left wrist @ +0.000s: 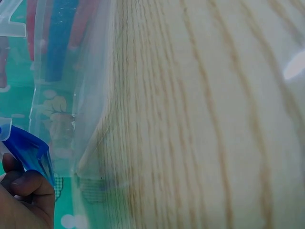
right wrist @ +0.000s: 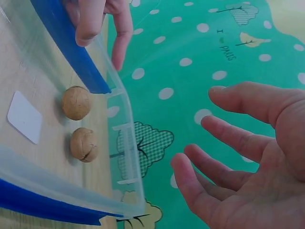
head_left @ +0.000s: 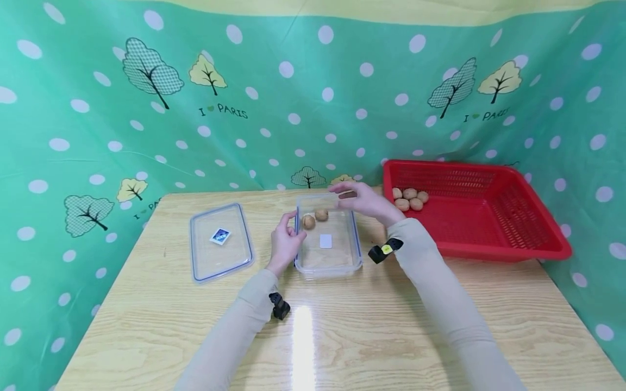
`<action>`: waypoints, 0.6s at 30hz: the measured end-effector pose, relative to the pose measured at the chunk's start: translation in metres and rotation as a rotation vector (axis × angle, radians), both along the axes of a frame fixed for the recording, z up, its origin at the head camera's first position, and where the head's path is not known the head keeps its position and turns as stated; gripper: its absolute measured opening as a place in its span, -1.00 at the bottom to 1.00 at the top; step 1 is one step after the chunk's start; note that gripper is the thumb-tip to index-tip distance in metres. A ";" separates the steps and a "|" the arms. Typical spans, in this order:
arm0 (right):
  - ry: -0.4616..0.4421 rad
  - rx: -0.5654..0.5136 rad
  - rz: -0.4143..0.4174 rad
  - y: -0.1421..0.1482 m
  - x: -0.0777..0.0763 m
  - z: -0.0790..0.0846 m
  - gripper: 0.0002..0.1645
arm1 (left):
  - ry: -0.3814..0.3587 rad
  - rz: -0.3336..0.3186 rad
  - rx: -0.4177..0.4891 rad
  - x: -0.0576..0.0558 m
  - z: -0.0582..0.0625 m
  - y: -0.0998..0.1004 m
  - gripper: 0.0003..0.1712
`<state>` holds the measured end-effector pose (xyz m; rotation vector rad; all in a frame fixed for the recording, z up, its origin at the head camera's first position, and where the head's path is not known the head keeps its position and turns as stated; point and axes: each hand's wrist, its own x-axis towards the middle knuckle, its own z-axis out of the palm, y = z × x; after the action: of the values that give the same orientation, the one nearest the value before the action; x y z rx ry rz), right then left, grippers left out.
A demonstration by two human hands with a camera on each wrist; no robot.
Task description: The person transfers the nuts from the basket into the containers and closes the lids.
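A clear plastic food container (head_left: 329, 270) with blue side clips stands uncovered on the table. Inside, toward its back left, sit two walnuts (head_left: 308, 221) (right wrist: 85, 144) close to each other, and a white square (head_left: 325, 241) shows on its floor. My left hand (head_left: 285, 244) grips the container's left wall, thumb at the inner side and fingers outside by the blue clip (left wrist: 29, 148). Over the container's back right corner hovers my right hand (head_left: 364, 201); in the right wrist view its fingers (right wrist: 238, 138) are spread and loosely bent, holding nothing.
On the right stands a red plastic basket (head_left: 489, 251) with several walnuts (head_left: 409, 194) at its left end. A clear lid with a blue seal (head_left: 222, 217) lies on the left, a blue-and-white label (head_left: 220, 235) on it. A dotted green curtain (head_left: 313, 108) hangs behind the table.
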<state>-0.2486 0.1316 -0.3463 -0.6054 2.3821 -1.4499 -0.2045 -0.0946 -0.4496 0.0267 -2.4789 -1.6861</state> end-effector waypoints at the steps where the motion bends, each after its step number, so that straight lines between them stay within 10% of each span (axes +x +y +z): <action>1: 0.006 0.001 0.006 0.002 0.001 0.001 -0.47 | 0.001 0.000 0.001 0.000 0.000 0.000 -0.32; 18: 0.031 0.034 -0.005 0.036 0.015 0.013 -0.48 | 0.020 0.002 0.005 -0.002 -0.004 0.001 -0.31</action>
<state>-0.2339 0.1678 -0.3336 -0.6187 2.4287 -1.4095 -0.2068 -0.0936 -0.4538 0.0121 -2.4592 -1.6836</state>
